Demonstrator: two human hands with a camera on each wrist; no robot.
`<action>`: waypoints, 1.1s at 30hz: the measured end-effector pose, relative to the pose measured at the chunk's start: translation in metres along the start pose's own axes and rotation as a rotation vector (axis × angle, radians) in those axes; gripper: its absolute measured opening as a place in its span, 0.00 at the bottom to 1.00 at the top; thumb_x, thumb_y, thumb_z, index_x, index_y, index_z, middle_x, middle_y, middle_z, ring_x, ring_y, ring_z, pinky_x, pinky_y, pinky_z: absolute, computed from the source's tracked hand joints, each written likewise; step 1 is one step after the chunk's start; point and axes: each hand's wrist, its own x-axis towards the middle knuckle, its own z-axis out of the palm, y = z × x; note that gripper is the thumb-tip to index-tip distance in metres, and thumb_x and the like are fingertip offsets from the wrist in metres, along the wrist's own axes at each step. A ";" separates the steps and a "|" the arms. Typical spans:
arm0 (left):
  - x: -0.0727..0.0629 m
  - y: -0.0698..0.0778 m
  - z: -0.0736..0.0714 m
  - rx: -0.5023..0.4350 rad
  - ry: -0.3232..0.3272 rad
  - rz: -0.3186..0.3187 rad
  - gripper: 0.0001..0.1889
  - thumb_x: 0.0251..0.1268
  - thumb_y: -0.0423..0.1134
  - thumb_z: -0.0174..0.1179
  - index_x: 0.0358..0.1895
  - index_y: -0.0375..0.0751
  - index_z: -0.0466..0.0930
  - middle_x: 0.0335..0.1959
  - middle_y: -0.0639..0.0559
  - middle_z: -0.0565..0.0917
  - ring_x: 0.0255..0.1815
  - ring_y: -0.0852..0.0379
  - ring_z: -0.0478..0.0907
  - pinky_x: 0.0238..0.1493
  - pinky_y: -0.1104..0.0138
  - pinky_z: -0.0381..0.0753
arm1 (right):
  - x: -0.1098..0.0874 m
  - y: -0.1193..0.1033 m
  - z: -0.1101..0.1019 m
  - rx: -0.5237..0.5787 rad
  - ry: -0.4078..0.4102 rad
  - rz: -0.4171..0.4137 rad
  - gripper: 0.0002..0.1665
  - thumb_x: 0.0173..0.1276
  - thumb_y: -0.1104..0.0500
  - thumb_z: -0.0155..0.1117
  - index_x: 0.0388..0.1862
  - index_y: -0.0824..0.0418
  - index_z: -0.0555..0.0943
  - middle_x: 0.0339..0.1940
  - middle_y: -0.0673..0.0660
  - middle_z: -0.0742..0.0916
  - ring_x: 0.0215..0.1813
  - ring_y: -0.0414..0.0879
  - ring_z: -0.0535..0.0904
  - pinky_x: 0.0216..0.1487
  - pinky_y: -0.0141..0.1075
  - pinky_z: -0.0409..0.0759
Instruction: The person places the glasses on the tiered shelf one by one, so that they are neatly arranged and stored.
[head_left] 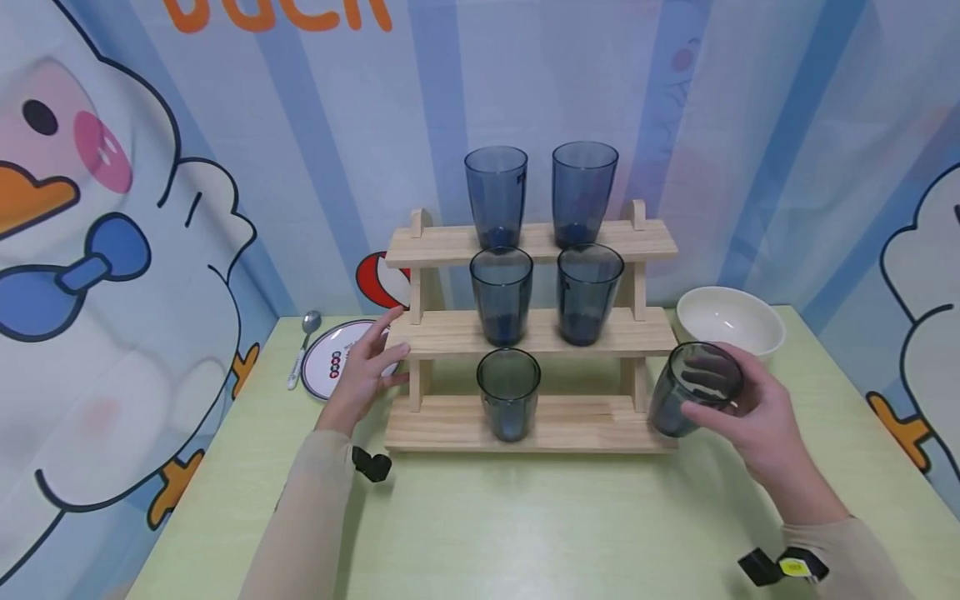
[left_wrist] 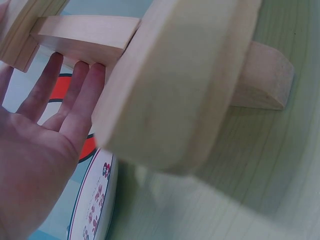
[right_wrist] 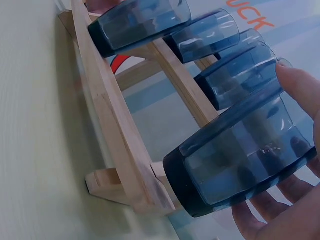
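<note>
My right hand [head_left: 765, 425] grips a blue-grey clear tumbler [head_left: 693, 390], slightly tilted, at the right end of a wooden three-tier shelf [head_left: 442, 425]. In the right wrist view, the held tumbler [right_wrist: 240, 155] has fingers under one side and the thumb near its rim. My left hand [head_left: 358, 379] touches the shelf's left end at the middle tier; in the left wrist view, its nearly straight fingers [left_wrist: 75, 110] meet a wooden upright [left_wrist: 85, 37]. On the bottom tier stands one tumbler [head_left: 508, 396]. Two stand on the middle tier, another two on top.
A white bowl [head_left: 729, 321] is behind my right hand at the table's back right. To the left of the shelf lie a patterned plate [head_left: 322, 362], partly behind my left hand, and a spoon [head_left: 303, 346]. A printed cloth backdrop [head_left: 360, 150] rises behind the table.
</note>
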 end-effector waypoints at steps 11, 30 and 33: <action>-0.001 0.001 0.001 0.000 -0.004 -0.002 0.36 0.76 0.46 0.65 0.82 0.66 0.62 0.83 0.46 0.61 0.77 0.37 0.67 0.62 0.36 0.80 | 0.008 0.005 0.022 -0.067 -0.037 0.021 0.46 0.59 0.82 0.71 0.76 0.66 0.71 0.63 0.52 0.83 0.61 0.43 0.82 0.57 0.28 0.85; 0.000 -0.001 0.000 -0.005 0.000 -0.005 0.36 0.76 0.46 0.64 0.83 0.64 0.62 0.83 0.46 0.61 0.77 0.37 0.66 0.63 0.37 0.79 | 0.022 0.012 0.061 -0.223 -0.111 0.081 0.45 0.58 0.72 0.80 0.74 0.62 0.73 0.62 0.52 0.83 0.61 0.42 0.81 0.59 0.27 0.82; 0.000 0.000 0.000 -0.004 0.002 -0.002 0.36 0.76 0.46 0.65 0.82 0.65 0.62 0.83 0.46 0.62 0.77 0.38 0.67 0.63 0.37 0.80 | 0.023 0.012 0.066 -0.232 -0.116 0.091 0.45 0.58 0.70 0.80 0.74 0.61 0.73 0.62 0.52 0.83 0.61 0.42 0.81 0.59 0.27 0.82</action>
